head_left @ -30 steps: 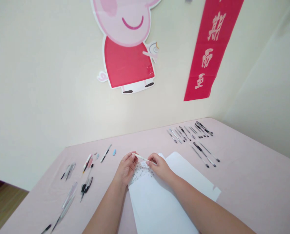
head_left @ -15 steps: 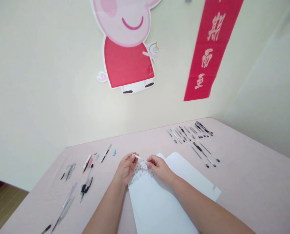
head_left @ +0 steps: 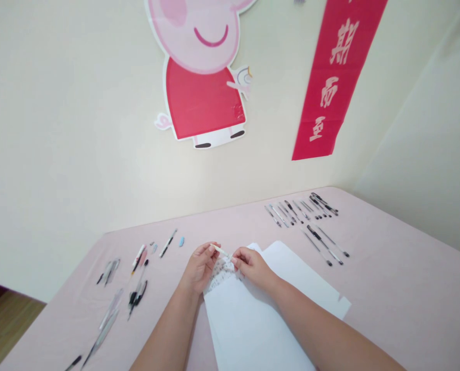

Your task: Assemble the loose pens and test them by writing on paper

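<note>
My left hand (head_left: 201, 267) and my right hand (head_left: 252, 265) meet over the top edge of a white sheet of paper (head_left: 253, 319) on the pink table (head_left: 388, 288). Both pinch a thin white pen (head_left: 221, 251) between their fingertips, the left at one end, the right at the other. Only a short piece of the pen shows between the hands. Small dark scribbles (head_left: 221, 273) cover the paper just under the hands.
Several pens lie in a row at the back right (head_left: 303, 211), with more pens beside them (head_left: 325, 245). Pens and pen parts are scattered at the left (head_left: 137, 273), plus a small blue cap (head_left: 181, 240). A cartoon cutout (head_left: 202, 72) and a red banner (head_left: 332, 77) hang on the wall.
The hands have drawn closer together along the white pen, so less of it shows between them. Everything else on the table is where it was.
</note>
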Available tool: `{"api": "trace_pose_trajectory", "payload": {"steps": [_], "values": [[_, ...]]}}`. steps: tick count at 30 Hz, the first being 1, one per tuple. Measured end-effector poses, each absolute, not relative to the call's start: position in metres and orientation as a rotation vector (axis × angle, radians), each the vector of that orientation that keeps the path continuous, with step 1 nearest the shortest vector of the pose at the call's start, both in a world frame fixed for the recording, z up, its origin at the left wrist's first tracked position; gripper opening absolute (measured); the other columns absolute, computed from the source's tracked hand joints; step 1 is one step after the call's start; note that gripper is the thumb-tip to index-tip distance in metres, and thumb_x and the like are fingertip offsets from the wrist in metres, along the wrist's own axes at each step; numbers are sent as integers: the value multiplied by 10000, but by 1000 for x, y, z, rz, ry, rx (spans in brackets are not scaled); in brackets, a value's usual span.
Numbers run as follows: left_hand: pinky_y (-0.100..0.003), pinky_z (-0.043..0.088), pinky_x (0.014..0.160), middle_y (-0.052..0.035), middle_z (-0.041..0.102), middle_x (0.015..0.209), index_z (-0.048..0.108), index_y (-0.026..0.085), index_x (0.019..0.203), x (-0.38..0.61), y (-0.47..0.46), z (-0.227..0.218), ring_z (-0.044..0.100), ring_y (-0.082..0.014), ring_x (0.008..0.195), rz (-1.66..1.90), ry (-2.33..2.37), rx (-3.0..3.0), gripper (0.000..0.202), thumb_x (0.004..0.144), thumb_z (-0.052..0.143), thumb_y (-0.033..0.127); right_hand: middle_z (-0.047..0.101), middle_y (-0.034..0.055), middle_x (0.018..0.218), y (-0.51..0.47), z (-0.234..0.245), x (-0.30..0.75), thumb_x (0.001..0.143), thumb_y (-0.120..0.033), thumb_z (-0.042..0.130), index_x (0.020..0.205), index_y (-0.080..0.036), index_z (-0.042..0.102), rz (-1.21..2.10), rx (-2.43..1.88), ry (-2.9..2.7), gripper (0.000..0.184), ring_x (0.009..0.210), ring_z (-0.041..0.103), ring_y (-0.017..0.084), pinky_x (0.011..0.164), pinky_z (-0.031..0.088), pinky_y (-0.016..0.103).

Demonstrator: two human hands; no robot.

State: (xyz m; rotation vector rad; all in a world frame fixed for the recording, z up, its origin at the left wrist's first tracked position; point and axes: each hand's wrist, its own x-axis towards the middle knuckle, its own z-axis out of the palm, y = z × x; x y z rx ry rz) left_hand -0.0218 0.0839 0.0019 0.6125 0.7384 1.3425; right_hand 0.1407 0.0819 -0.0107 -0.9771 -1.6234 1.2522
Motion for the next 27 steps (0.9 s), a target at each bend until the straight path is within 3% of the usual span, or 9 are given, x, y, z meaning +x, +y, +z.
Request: {"api": "trace_pose_trajectory", "payload": {"steps": [7, 10, 14, 18, 22, 24, 27], "values": [[-140, 449, 597, 17, 644, 694, 651, 147, 738, -23, 89, 0, 575, -58, 638, 1424, 748, 508, 186, 582, 749, 170, 556, -31, 614, 80, 3, 140, 665, -355, 662, 901, -180, 574, 1618, -794, -1028, 306, 449, 449, 62, 428, 339, 195], [-141, 441, 585, 27, 639, 668, 645, 155, 731, -22, 88, -1, 568, -52, 620, 1418, 786, 506, 194, 571, 754, 169, 584, -12, 673, 81, 8, 142, 636, -322, 699, 895, -177, 594, 1668, -692, -837, 315, 514, 497, 67, 456, 377, 188], [-180, 425, 558, 25, 627, 636, 634, 158, 715, -16, 83, 0, 542, -64, 568, 1341, 859, 670, 174, 585, 741, 200, 586, -13, 645, 83, 7, 141, 652, -355, 692, 917, -172, 622, 1664, -687, -826, 329, 500, 500, 67, 427, 370, 178], [-232, 427, 637, -2, 643, 677, 628, 151, 712, -10, 78, -1, 567, -104, 640, 1252, 909, 906, 167, 613, 721, 249, 598, -6, 648, 82, 0, 137, 679, -396, 669, 935, -178, 637, 1651, -723, -937, 338, 514, 525, 73, 427, 380, 174], [-282, 432, 718, -38, 639, 823, 608, 159, 866, -8, 80, -3, 578, -143, 763, 1221, 911, 1066, 272, 636, 701, 269, 619, 30, 671, 83, -3, 139, 727, -468, 594, 892, -154, 651, 1642, -712, -1022, 359, 556, 556, 103, 439, 399, 194], [-273, 436, 691, -26, 611, 867, 563, 186, 954, -9, 81, -6, 565, -134, 759, 1246, 943, 1137, 350, 641, 693, 274, 631, 41, 693, 87, -1, 143, 739, -492, 564, 897, -155, 641, 1627, -717, -995, 380, 585, 573, 119, 455, 411, 207], [-247, 421, 634, -17, 574, 839, 553, 181, 908, -10, 82, -10, 535, -115, 701, 1171, 1051, 1416, 278, 665, 662, 257, 633, 34, 728, 92, 5, 151, 717, -456, 599, 890, -160, 616, 1533, -781, -955, 343, 636, 581, 124, 490, 421, 208]]}}
